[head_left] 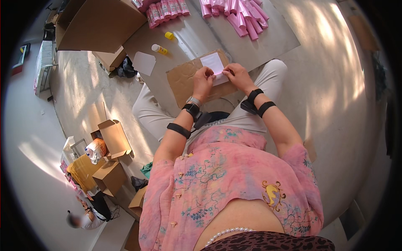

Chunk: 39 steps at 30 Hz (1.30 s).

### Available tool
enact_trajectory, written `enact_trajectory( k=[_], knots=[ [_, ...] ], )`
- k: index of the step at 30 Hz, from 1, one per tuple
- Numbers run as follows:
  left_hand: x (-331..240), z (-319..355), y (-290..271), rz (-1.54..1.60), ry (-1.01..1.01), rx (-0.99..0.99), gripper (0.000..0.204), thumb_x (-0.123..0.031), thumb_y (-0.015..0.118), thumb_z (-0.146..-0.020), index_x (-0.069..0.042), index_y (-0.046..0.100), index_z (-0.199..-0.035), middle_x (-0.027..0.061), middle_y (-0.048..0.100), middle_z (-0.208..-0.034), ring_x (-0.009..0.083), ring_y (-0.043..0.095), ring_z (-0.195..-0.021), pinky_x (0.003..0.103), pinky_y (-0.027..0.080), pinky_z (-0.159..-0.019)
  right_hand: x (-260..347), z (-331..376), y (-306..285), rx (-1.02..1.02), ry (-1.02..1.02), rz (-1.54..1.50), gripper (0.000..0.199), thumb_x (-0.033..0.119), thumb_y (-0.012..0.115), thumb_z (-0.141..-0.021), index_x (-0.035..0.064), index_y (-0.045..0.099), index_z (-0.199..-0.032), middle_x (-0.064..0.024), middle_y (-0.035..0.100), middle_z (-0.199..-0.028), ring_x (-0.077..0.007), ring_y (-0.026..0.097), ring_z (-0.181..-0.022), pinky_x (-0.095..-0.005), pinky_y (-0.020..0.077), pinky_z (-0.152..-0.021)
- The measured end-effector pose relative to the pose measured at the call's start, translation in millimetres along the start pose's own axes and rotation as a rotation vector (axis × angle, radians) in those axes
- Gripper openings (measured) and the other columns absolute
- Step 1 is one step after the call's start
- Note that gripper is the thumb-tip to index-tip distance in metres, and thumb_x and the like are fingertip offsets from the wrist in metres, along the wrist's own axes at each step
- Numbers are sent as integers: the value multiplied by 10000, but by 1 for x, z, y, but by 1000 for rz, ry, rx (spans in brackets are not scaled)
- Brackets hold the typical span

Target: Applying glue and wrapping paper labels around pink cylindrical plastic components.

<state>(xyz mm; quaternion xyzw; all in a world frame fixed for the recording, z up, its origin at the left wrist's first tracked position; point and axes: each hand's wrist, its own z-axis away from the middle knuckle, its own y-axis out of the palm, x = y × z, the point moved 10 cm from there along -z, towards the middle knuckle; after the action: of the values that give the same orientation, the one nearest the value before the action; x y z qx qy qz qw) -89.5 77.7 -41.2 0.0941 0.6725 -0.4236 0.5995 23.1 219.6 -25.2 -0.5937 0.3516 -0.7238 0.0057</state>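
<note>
A sheet of white paper (212, 62) lies on a flat piece of brown cardboard (179, 79) in front of me. At the near part of the sheet, my left hand (203, 81) pinches it with thumb and fingertips bent together. Close by on the right, my right hand (238, 77) is closed in a pinch on the same sheet. A pale pink strip of it shows between the two hands; the fingertips partly hide the near edge. Left of the cardboard are an uncapped glue stick (160, 49) and its yellow cap (169, 35).
Another white paper piece (144, 63) lies at the table's left edge. Several pink wrapped rolls (247, 19) and pink tubes (167, 10) are at the far side. A large cardboard box (98, 25) stands far left. Opened boxes (115, 138) and a person (90, 215) are farther left.
</note>
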Motion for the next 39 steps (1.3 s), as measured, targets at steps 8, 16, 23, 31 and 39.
enact_trajectory(
  k=[8,16,23,31,39],
  knots=[
    [19,-18,-15,115,-131,18,99,-6,718,-873,-15,713,-971,84,729,-874,188,697,-840,312,551,-756,-5,-11,6,-51,-38,59,122,127,767,-877,19,735,-925,-129,678,-863,-272,630,-805,-378,516,-753],
    [-86,42,6,-532,657,-18,307,-6,656,-801,-24,712,-1102,109,695,-1086,300,655,-1059,405,545,-956,-8,-14,6,-25,-25,39,120,121,770,-865,17,730,-910,-126,670,-834,-266,627,-776,-375,513,-742],
    [-76,47,17,-678,699,-3,436,-44,658,-789,15,676,-1221,131,666,-1146,298,642,-1087,405,539,-969,-5,-15,6,1,-2,71,114,111,741,-890,15,732,-950,-140,681,-874,-298,654,-822,-387,528,-778],
    [-68,36,12,-571,637,22,497,0,683,-743,-7,681,-1241,120,681,-1143,305,645,-1046,388,549,-940,26,17,-20,-252,-211,156,247,33,679,-880,38,671,-1126,-149,683,-1114,-370,624,-1072,-454,499,-975],
    [-59,17,2,-315,489,130,378,6,722,-803,-74,736,-1173,113,707,-1039,318,648,-1003,417,555,-874,25,5,-9,-6,-290,190,337,4,717,-843,50,653,-1171,-150,669,-1169,-368,594,-1141,-445,498,-1003]
  ],
)
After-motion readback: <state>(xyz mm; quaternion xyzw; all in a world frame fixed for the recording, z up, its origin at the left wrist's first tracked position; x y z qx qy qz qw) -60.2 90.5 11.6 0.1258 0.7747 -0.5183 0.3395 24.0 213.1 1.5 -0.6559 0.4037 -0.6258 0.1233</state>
